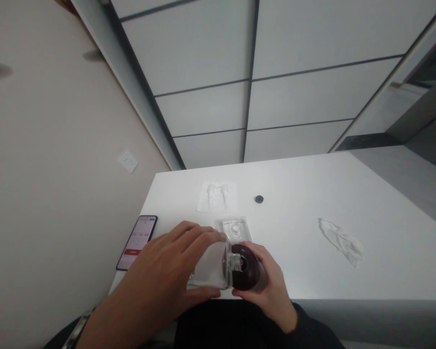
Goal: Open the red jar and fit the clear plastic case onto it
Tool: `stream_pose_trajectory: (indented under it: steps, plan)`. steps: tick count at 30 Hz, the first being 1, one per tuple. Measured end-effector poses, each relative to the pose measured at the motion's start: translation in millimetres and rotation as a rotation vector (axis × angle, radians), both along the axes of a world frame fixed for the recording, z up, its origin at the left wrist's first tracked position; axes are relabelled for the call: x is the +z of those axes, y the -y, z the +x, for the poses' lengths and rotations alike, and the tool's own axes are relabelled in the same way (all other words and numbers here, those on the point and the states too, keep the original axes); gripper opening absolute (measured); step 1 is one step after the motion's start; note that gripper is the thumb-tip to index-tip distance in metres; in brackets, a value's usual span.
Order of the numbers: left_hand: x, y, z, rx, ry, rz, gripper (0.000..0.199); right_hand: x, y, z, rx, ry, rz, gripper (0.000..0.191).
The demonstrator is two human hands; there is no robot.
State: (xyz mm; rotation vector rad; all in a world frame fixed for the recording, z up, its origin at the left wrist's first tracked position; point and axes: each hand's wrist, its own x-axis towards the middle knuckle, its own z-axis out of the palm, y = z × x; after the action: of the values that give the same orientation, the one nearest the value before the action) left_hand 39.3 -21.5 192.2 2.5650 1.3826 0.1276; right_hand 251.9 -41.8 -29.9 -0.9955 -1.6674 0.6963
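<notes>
My left hand (178, 257) is wrapped round a clear square glass bottle (211, 265), which is tipped on its side with its threaded neck pointing right. The neck meets the mouth of a dark reddish-brown round bottle (249, 271), tilted towards it in my right hand (272, 286). Whether liquid is passing between them I cannot tell. Just beyond the bottles lies a clear square glass-like piece (237, 230) with a round middle, partly hidden by my hands. A small dark round cap (259, 199) lies farther back on the table.
On the white table (294, 194), a phone (136, 242) showing a timer lies at the left edge. A white sheet with translucent pieces (217, 196) is at the back, and a crumpled white wipe (341, 241) at the right. A wall with a socket (128, 161) borders the left.
</notes>
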Motion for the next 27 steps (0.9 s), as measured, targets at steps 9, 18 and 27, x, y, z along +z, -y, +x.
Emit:
stream_pose_trajectory:
  steps: [9, 18, 27]
  plan:
    - [-3.9, 2.7, -3.3, -0.04, 0.009, 0.063, 0.082, -2.3, 0.2, -1.8, -0.008, -0.004, 0.012, 0.078]
    - [-5.7, 2.8, -4.8, -0.045, 0.016, 0.066, 0.084, -1.7, 0.4, -1.6, -0.016, -0.016, 0.018, 0.081]
    - [-4.5, 1.9, -3.3, -0.052, 0.016, 0.097, 0.085, -0.5, 0.0, -1.0, -0.022, -0.016, 0.024, 0.08]
